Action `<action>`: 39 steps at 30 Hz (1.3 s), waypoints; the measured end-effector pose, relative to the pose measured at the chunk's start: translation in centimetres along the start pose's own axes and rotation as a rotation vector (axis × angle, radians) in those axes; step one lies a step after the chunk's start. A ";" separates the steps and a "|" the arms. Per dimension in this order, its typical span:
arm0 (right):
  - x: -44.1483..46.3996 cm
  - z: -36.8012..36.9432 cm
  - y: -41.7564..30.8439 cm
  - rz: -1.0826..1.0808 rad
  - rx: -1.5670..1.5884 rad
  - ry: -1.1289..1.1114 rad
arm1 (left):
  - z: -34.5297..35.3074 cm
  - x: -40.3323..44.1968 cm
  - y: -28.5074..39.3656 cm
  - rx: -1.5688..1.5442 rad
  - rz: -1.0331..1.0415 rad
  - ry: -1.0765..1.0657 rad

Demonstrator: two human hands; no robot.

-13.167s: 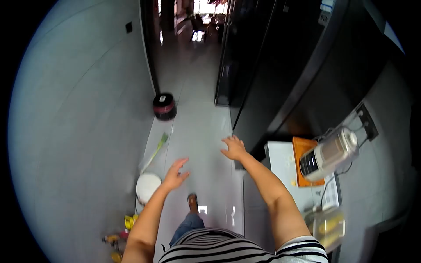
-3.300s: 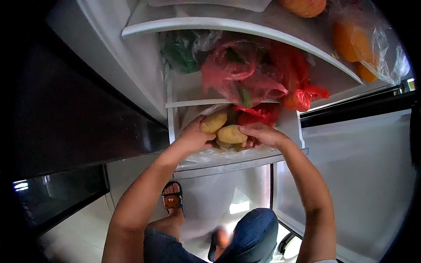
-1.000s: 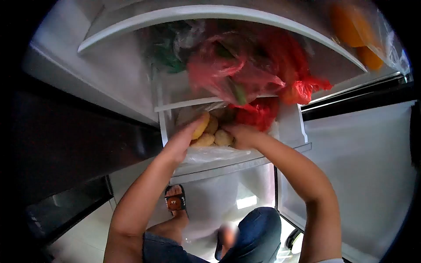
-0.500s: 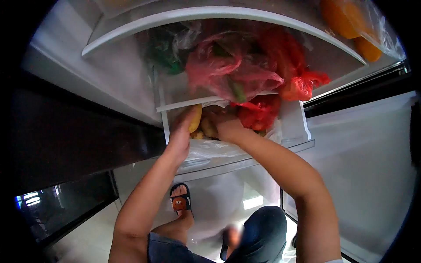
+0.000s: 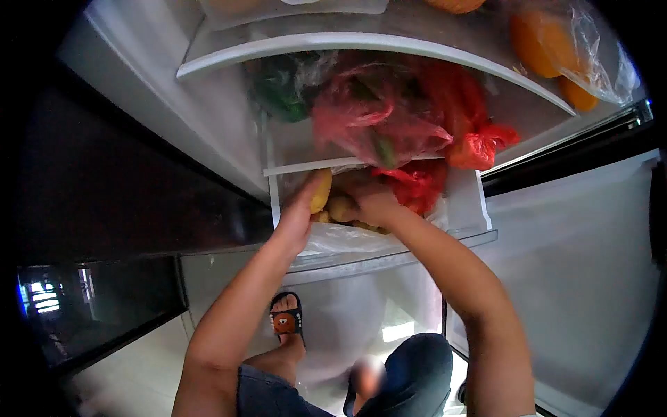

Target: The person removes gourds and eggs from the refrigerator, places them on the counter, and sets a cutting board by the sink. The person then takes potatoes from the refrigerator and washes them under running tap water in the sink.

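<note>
My left hand (image 5: pixel 299 214) is at the left side of the pulled-out fridge drawer (image 5: pixel 389 263), closed on a yellow potato (image 5: pixel 321 192). My right hand (image 5: pixel 375 203) reaches down into the drawer, its fingers around or against a brownish potato (image 5: pixel 342 208); the fingertips are partly hidden. More potatoes lie beneath both hands, on clear plastic film (image 5: pixel 340 238) that hangs over the drawer's front. A red plastic bag (image 5: pixel 420 186) sits in the drawer, right of my right hand.
Above the drawer, pink bags (image 5: pixel 389 118) and a green bag (image 5: pixel 278 94) lie under a curved white shelf edge (image 5: pixel 375 42). Orange fruit (image 5: pixel 545 45) in clear plastic is at the upper right. The fridge door (image 5: pixel 563 278) stands open on the right.
Over the last second my right hand has shifted among the potatoes, while my left keeps its yellow potato. Earlier, both hands held potatoes above the drawer; before that, they were bare in a hallway.
</note>
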State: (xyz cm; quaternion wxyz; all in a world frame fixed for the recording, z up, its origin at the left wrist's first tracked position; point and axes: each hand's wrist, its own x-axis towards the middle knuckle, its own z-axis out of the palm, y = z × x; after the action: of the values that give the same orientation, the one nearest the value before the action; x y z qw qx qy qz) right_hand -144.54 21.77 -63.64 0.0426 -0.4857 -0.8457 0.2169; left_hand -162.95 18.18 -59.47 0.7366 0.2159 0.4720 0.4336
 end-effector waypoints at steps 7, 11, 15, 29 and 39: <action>0.6 -0.2 0.0 -0.041 0.113 -0.004 | -1.1 0.7 -0.5 -0.024 -0.094 -0.055; -4.5 -4.3 2.0 0.236 0.918 -0.252 | -1.1 -0.5 0.8 -0.224 -0.252 -0.211; -8.3 -9.4 -1.5 0.281 1.188 -0.270 | -0.5 -2.0 1.9 -0.458 -0.382 -0.548; -11.2 -7.9 -5.1 0.371 1.046 0.504 | 1.7 -4.6 1.5 -0.559 -0.239 -0.489; -10.3 -8.2 -2.8 0.320 1.230 0.085 | 0.7 -5.5 1.1 -0.531 -0.221 -0.449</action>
State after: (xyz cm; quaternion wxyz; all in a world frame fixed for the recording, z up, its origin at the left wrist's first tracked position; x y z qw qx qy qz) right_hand -139.09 14.61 -53.70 0.3143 -0.5009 -0.4810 0.6473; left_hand -163.74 14.18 -55.56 0.8946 0.0545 0.1901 0.4009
